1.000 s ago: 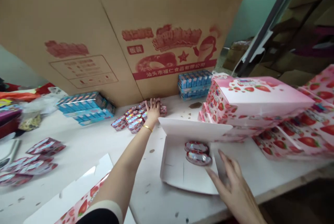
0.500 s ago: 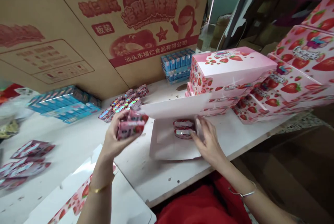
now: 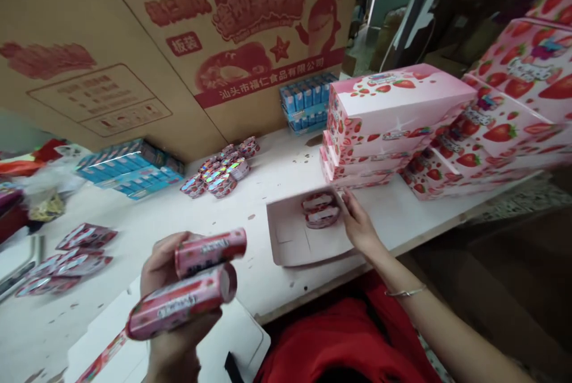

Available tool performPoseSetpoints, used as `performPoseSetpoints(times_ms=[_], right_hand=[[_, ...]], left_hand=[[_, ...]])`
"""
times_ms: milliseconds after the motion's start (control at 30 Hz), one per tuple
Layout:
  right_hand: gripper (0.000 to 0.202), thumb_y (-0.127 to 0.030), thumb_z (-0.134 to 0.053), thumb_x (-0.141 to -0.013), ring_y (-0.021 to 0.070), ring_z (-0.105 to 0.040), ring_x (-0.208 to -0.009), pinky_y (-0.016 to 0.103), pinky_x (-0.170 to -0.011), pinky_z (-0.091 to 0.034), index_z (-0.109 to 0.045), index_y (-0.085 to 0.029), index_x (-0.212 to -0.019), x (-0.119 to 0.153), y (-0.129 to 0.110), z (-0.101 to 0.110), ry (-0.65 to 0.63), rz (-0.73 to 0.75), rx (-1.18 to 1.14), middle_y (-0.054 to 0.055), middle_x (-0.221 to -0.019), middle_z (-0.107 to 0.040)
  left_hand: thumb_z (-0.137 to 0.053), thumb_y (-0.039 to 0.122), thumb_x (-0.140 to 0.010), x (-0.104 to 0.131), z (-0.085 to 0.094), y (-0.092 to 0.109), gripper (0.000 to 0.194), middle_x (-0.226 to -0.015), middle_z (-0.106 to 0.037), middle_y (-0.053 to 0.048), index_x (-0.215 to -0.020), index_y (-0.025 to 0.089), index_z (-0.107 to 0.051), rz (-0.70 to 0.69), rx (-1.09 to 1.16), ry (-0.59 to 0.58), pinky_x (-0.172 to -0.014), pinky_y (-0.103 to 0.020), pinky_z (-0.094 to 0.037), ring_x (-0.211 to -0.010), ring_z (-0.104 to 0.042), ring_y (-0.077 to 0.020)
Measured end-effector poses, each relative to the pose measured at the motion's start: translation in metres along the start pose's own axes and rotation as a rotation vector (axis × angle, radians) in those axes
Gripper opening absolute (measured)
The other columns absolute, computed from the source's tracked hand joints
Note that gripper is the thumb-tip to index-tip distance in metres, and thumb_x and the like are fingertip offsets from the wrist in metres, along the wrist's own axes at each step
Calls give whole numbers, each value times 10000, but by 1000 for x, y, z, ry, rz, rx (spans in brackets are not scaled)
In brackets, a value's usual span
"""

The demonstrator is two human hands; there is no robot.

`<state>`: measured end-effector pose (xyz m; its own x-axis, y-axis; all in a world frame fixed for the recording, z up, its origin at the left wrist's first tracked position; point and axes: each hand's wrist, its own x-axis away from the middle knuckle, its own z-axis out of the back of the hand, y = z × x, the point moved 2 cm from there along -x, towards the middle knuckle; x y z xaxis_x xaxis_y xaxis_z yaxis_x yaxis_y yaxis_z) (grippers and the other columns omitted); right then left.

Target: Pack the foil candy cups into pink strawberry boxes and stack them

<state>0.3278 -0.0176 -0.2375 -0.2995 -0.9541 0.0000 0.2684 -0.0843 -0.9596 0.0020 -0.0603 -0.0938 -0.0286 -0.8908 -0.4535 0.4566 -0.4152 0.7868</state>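
Note:
My left hand [image 3: 163,267] is closed around two pink strawberry-printed candy packs [image 3: 187,302], held above the table at the lower left; their rounded ends point right. At the right side of an open shallow carton [image 3: 290,252], my right hand [image 3: 357,222] grips the wall with its fingers. Two similar candy packs [image 3: 322,216] lie side by side inside, against the back right corner. A cluster of shiny candy packs [image 3: 218,171] sits on the table behind my left hand, and several more packs [image 3: 74,258] lie at the left.
Stacked pink strawberry boxes [image 3: 393,115] stand behind and right of the carton. Blue packs [image 3: 134,168] and another blue stack [image 3: 308,103] rest against a large brown cardboard box [image 3: 250,31]. Flat white card [image 3: 107,323] lies at the front left of the white table [image 3: 263,162].
My left hand has come down and nearer to me with the packs. A white flap that stood up behind the carton no longer shows. My right hand stays at the carton's right side.

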Motion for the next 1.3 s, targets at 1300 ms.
performPoseSetpoints(times_ms=[1300], right_hand=[[920,-710,-735,-679,385,-319,-1446,603,-1207,-183,-581,-116,-1366,-14,-53,-43,-603,480,948,167,-1494,-478]], left_hand=[[-707,522,-764,-209,-105,-199,560,-1147,-596,-249,-1023,53,-543,57,-795,-255,-1050,-553,-348,-1153,-548,-381]])
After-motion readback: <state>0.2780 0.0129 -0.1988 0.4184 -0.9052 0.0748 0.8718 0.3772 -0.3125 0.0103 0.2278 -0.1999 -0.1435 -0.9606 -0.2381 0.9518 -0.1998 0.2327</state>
